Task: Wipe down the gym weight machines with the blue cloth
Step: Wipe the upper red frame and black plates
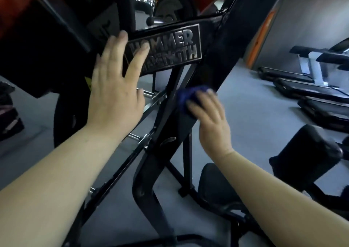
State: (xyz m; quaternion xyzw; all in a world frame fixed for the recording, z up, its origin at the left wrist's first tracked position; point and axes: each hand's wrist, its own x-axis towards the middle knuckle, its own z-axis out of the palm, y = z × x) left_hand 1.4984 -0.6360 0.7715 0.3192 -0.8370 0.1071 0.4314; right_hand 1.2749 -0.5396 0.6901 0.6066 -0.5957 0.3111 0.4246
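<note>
The left hand (115,88) is lying flat against the machine's black nameplate (170,48), probably to brace the body and steady the frame while the other hand is working. Its fingers (138,57) are spread wide and straight, gripping nothing; the fingertips are resting on the raised lettering at the plate's left end, and the thumb is hidden behind the palm.

The right hand (211,122) is pressing the blue cloth (188,95) against the slanted black beam (217,57) just below the nameplate. The cloth is bunched under and just beyond the fingertips, so most of it is covered. Those fingers (198,107) are slightly curled and close together, pinning the cloth to the metal rather than pinching it; they are blurred, which suggests a stroke along the beam. The bare stretch of beam above the fingertips looks like the next part to wipe.
</note>
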